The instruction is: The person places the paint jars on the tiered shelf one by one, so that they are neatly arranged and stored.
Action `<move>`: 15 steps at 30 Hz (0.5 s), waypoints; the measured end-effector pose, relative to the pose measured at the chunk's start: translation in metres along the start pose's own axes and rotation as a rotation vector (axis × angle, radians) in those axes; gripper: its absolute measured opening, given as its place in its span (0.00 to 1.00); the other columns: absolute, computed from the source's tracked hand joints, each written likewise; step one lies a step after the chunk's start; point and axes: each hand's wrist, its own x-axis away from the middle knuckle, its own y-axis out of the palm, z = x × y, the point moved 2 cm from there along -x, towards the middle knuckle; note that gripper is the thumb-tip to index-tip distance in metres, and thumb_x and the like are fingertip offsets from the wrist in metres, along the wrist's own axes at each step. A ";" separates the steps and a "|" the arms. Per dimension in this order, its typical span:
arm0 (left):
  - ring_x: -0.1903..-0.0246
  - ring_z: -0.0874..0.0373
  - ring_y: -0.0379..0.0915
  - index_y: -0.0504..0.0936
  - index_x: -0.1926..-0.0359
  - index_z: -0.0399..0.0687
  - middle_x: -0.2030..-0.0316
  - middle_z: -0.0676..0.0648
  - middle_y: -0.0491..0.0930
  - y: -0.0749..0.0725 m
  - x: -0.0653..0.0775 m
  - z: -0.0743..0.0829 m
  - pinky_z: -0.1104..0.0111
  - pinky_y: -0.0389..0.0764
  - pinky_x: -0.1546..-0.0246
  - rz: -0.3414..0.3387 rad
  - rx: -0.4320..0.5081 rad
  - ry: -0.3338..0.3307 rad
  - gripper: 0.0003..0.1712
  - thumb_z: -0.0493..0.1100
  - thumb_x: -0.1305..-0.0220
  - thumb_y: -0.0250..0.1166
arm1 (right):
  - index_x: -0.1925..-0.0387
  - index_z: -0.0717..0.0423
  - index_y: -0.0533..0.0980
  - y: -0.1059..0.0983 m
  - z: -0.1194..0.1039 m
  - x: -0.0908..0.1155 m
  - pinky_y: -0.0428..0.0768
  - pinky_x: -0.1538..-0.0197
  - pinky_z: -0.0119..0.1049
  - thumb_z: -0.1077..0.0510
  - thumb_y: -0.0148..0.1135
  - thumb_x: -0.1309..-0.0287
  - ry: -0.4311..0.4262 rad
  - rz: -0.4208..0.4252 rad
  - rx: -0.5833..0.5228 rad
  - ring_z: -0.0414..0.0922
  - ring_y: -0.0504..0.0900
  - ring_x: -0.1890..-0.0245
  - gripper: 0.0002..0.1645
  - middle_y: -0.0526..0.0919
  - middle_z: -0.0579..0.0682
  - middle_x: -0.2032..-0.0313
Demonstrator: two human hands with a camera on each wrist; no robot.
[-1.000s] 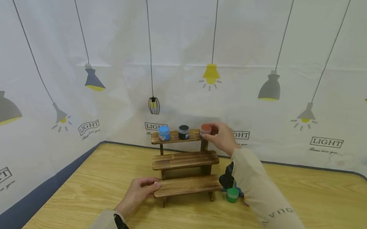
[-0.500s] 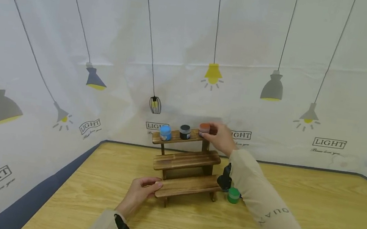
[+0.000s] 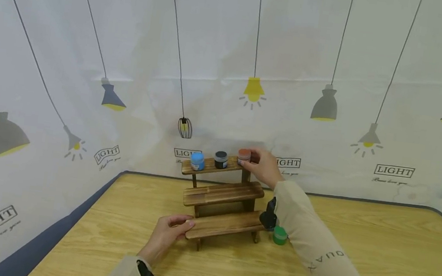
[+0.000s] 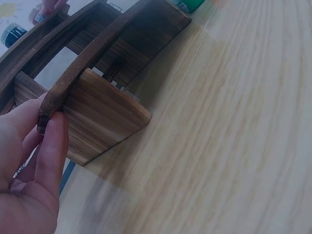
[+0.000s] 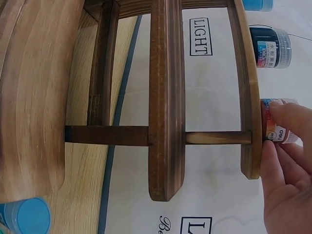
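Note:
A three-tier wooden stand [image 3: 224, 193] rests on the table. My left hand [image 3: 165, 235] pinches the left end of its lowest tier, thumb on top and fingers underneath in the left wrist view. My right hand [image 3: 267, 166] holds a small paint jar with an orange-red lid [image 3: 244, 154] between thumb and fingers, at the right end of the top tier. In the right wrist view the jar's base is right at the board and its label [image 5: 271, 119] faces the camera. To its left on that tier stand a black paint jar [image 3: 220, 160] and a light blue one [image 3: 197, 162].
A green-lidded jar [image 3: 280, 236] stands on the table right of the lowest tier, close to my right sleeve [image 3: 316, 241]. The right wrist view shows a blue-lidded jar [image 5: 33, 216] beside that tier. Behind the table hangs a lamp-printed cloth [image 3: 222, 60].
My right hand has shifted the orange-red jar slightly left, closer to the black one. The right sleeve now covers the blue thing beside the green jar. My left hand keeps its hold.

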 end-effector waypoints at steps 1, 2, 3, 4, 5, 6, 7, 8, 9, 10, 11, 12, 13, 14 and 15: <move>0.67 0.60 0.75 0.74 0.54 0.25 0.60 0.43 0.76 0.000 0.000 0.000 0.72 0.77 0.67 0.000 0.001 -0.001 0.22 0.38 0.46 0.64 | 0.47 0.65 0.68 0.000 0.000 0.000 0.74 0.54 0.41 0.59 0.60 0.46 0.002 -0.002 -0.006 0.52 0.74 0.53 0.25 0.75 0.60 0.54; 0.67 0.60 0.75 0.74 0.54 0.25 0.60 0.44 0.76 0.000 0.001 -0.001 0.72 0.77 0.67 0.000 0.005 0.001 0.22 0.37 0.46 0.64 | 0.47 0.65 0.68 0.001 0.000 0.000 0.74 0.54 0.41 0.60 0.60 0.46 0.002 -0.002 -0.011 0.52 0.73 0.53 0.25 0.75 0.60 0.54; 0.67 0.60 0.75 0.74 0.54 0.25 0.61 0.44 0.76 0.000 0.001 -0.001 0.72 0.77 0.67 0.001 0.006 0.002 0.21 0.37 0.46 0.64 | 0.47 0.65 0.67 0.001 0.001 0.000 0.74 0.54 0.41 0.60 0.60 0.46 0.006 -0.001 -0.018 0.52 0.73 0.53 0.25 0.74 0.60 0.53; 0.67 0.60 0.75 0.74 0.54 0.25 0.61 0.44 0.76 0.000 0.001 -0.001 0.72 0.77 0.67 0.002 0.007 0.004 0.21 0.37 0.46 0.64 | 0.46 0.65 0.67 0.001 0.000 0.001 0.74 0.54 0.41 0.60 0.60 0.46 0.008 -0.002 -0.021 0.52 0.73 0.52 0.26 0.74 0.61 0.53; 0.67 0.60 0.75 0.74 0.55 0.25 0.61 0.44 0.76 0.000 0.001 -0.001 0.72 0.77 0.68 0.004 0.005 0.006 0.21 0.37 0.46 0.64 | 0.46 0.66 0.66 0.000 0.000 0.001 0.74 0.53 0.41 0.60 0.59 0.46 0.014 -0.002 -0.027 0.52 0.72 0.52 0.26 0.74 0.61 0.52; 0.67 0.60 0.75 0.74 0.55 0.25 0.62 0.45 0.76 0.000 0.002 0.000 0.72 0.77 0.68 0.006 0.005 0.010 0.21 0.37 0.47 0.64 | 0.45 0.66 0.65 0.000 0.000 0.001 0.74 0.53 0.41 0.61 0.59 0.46 0.019 -0.004 -0.030 0.53 0.72 0.51 0.27 0.73 0.61 0.52; 0.67 0.60 0.75 0.74 0.55 0.25 0.62 0.45 0.76 0.000 0.002 0.000 0.72 0.77 0.68 0.008 0.003 0.011 0.21 0.37 0.47 0.64 | 0.45 0.66 0.65 0.000 0.000 0.002 0.73 0.53 0.41 0.61 0.59 0.46 0.022 -0.005 -0.029 0.53 0.72 0.51 0.28 0.72 0.62 0.51; 0.68 0.60 0.75 0.74 0.55 0.24 0.63 0.45 0.76 0.000 0.003 0.001 0.72 0.77 0.68 0.009 0.002 0.014 0.21 0.37 0.46 0.64 | 0.44 0.67 0.64 0.000 0.000 0.002 0.73 0.52 0.42 0.61 0.59 0.45 0.026 -0.008 -0.028 0.53 0.71 0.50 0.29 0.72 0.62 0.50; 0.68 0.60 0.75 0.74 0.55 0.24 0.63 0.45 0.77 0.000 0.003 0.001 0.72 0.77 0.68 0.009 0.000 0.015 0.21 0.37 0.46 0.64 | 0.43 0.67 0.63 -0.001 -0.001 0.003 0.73 0.52 0.42 0.60 0.59 0.45 0.036 -0.011 -0.028 0.54 0.70 0.50 0.30 0.71 0.62 0.49; 0.68 0.60 0.75 0.74 0.55 0.24 0.63 0.45 0.77 0.000 0.003 0.001 0.72 0.77 0.69 0.010 -0.004 0.017 0.21 0.37 0.46 0.64 | 0.42 0.67 0.62 -0.001 -0.001 0.003 0.72 0.51 0.42 0.60 0.59 0.45 0.043 -0.014 -0.029 0.54 0.70 0.49 0.30 0.70 0.63 0.48; 0.68 0.60 0.75 0.74 0.55 0.24 0.63 0.45 0.77 0.001 0.003 0.001 0.72 0.77 0.69 0.012 -0.005 0.017 0.20 0.37 0.46 0.64 | 0.41 0.67 0.61 -0.001 -0.002 0.003 0.72 0.51 0.42 0.60 0.59 0.45 0.051 -0.019 -0.030 0.54 0.69 0.48 0.31 0.69 0.63 0.47; 0.68 0.60 0.75 0.74 0.55 0.24 0.63 0.45 0.77 0.001 0.003 0.001 0.72 0.77 0.69 0.012 -0.003 0.018 0.21 0.37 0.46 0.64 | 0.41 0.67 0.60 -0.002 -0.002 0.004 0.71 0.50 0.43 0.60 0.58 0.45 0.055 -0.021 -0.030 0.54 0.69 0.48 0.32 0.68 0.63 0.47; 0.68 0.60 0.75 0.74 0.55 0.24 0.63 0.44 0.77 0.001 0.004 0.002 0.72 0.77 0.69 0.010 -0.005 0.022 0.21 0.37 0.46 0.64 | 0.40 0.67 0.59 -0.003 -0.003 0.004 0.71 0.50 0.43 0.60 0.58 0.45 0.060 -0.022 -0.029 0.54 0.68 0.47 0.33 0.68 0.63 0.46; 0.68 0.60 0.75 0.74 0.55 0.24 0.62 0.44 0.77 0.001 0.004 0.002 0.71 0.77 0.68 0.009 -0.008 0.025 0.21 0.37 0.46 0.64 | 0.40 0.67 0.58 -0.003 -0.003 0.004 0.71 0.49 0.43 0.60 0.58 0.45 0.060 -0.023 -0.024 0.54 0.68 0.47 0.33 0.67 0.63 0.45; 0.67 0.60 0.75 0.74 0.55 0.24 0.62 0.44 0.77 0.001 0.004 0.002 0.71 0.77 0.68 0.009 -0.008 0.026 0.21 0.37 0.46 0.64 | 0.40 0.66 0.58 -0.004 -0.004 0.004 0.70 0.49 0.44 0.60 0.58 0.45 0.063 -0.023 -0.023 0.54 0.68 0.47 0.34 0.67 0.63 0.45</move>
